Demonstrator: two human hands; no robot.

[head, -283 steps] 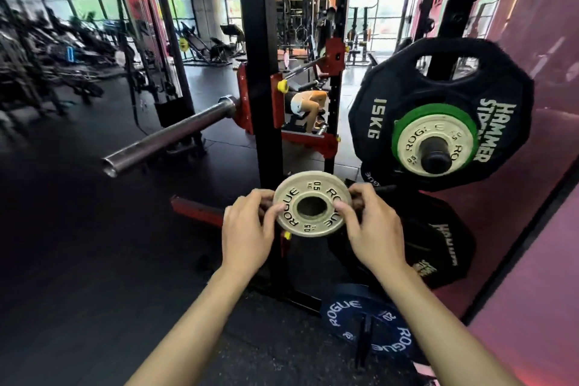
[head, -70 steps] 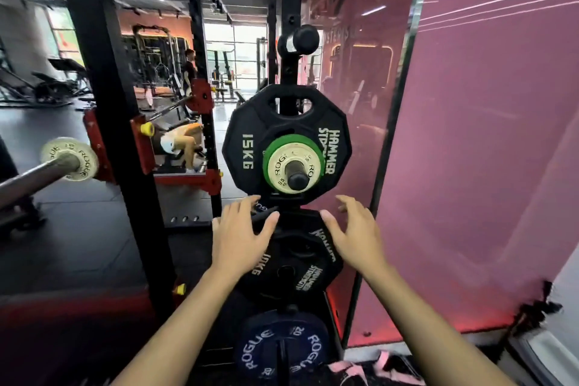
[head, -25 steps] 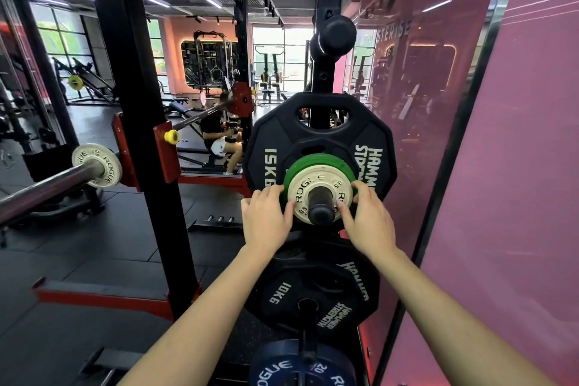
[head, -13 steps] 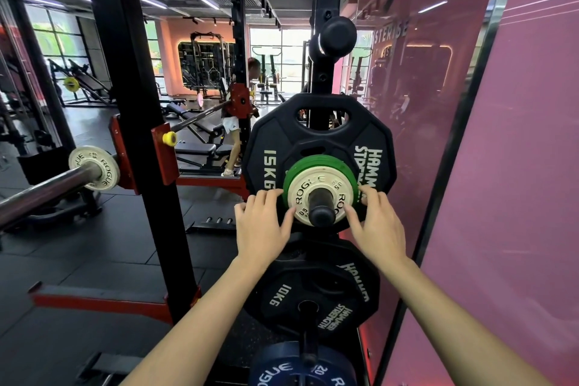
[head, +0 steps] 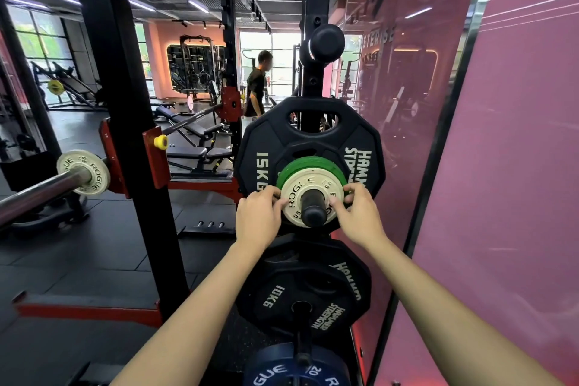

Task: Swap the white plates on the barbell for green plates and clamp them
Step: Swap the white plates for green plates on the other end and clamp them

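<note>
A small white Rogue plate [head: 308,186] sits at the front of the storage peg [head: 313,213], with a green plate [head: 302,164] right behind it and a black 15 kg plate [head: 260,147] at the back. My left hand [head: 258,213] grips the white plate's left edge. Opposite it, my right hand [head: 360,213] pinches the right edge, thumb on the plate's face. The white plate hangs a little lower than the green one. At the left the barbell [head: 37,194] rests in the rack and carries another white plate [head: 84,172].
A black rack upright [head: 125,122] stands between the barbell and the storage pegs. Below hang a black 10 kg plate [head: 300,291] and a blue Rogue plate [head: 294,370]. A pink glass wall [head: 501,166] closes the right side. A person [head: 255,88] stands further back.
Both hands have curled onto the edges of the white plate on the peg, and it has come forward and down off the green plate. The person behind has stood up.
</note>
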